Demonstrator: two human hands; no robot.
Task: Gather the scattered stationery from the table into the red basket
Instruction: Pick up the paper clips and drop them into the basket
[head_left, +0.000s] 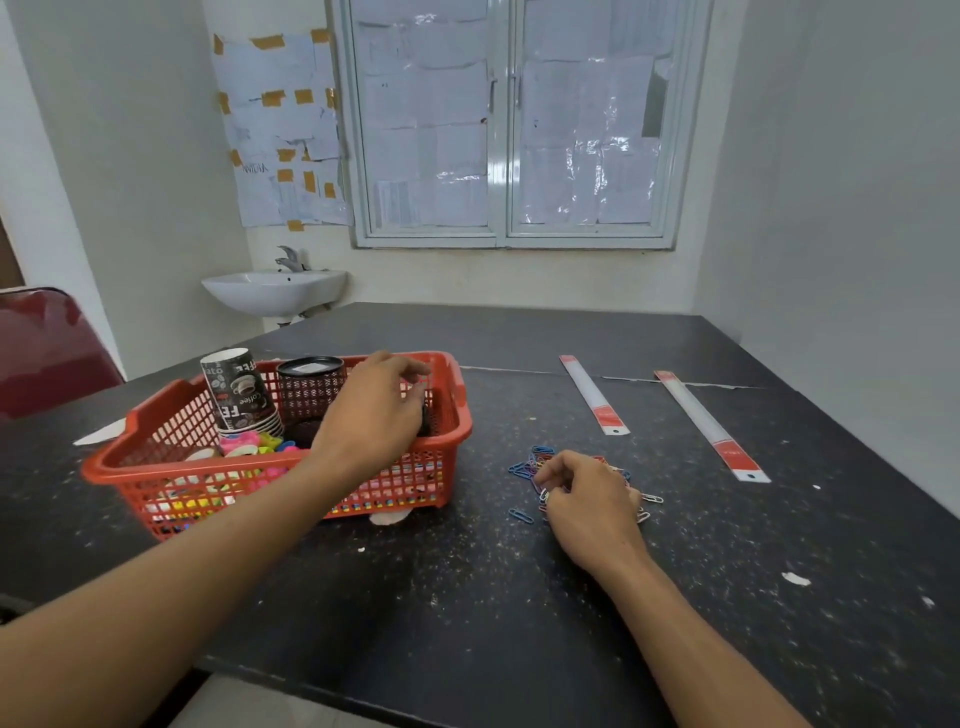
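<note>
Two hands are at work. The right hand (587, 501) curls its fingers into a heap of coloured paper clips (523, 467), pinching some against the black table (467, 597) just right of the red basket (460, 431). The left hand (374, 410) hangs over the basket's right end, fingers bent downward; whether it holds anything cannot be told. Inside the basket stand a stack of paper cups (239, 389) and a black mesh pen holder (310, 389), with bright small stationery (252, 446) at its left end. Farther right of the basket, beyond the clips, two rulers (595, 395) lie flat, apart.
</note>
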